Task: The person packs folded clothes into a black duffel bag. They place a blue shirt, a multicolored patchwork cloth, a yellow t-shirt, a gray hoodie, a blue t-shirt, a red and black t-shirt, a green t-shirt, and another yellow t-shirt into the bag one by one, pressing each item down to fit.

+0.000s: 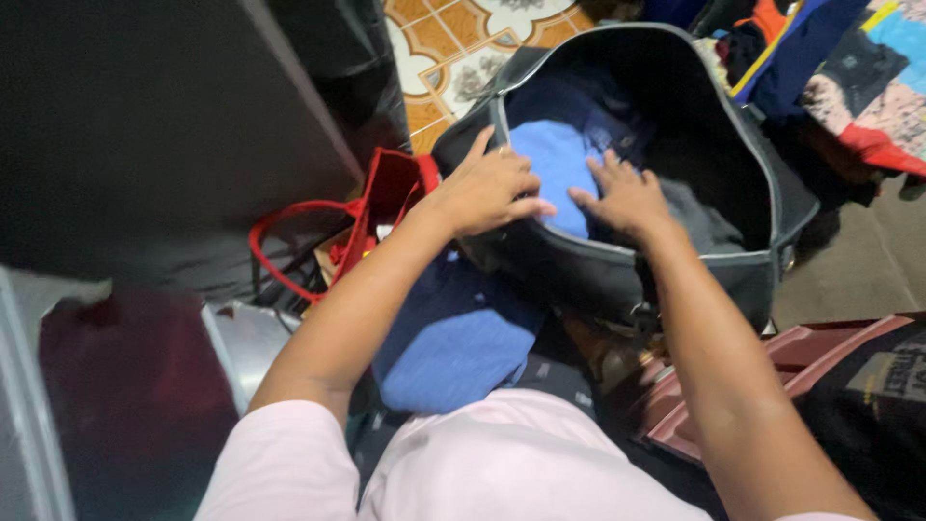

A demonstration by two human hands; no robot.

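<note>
While both flat, unclenched hands, left (487, 188) and right (627, 198), press it, blue cloth (555, 164) lies under them.

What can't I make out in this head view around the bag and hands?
- Bottom of the black bag: hidden by the blue garment and shadow.
- Left hand and right hand palms: face down, unseen.
- Red bag contents: too dark.
- Clothes pile: cut off by the frame edge.

Folded blue garment (555, 169) lying flat inside open black duffel bag (617, 265), near its front wall
</note>
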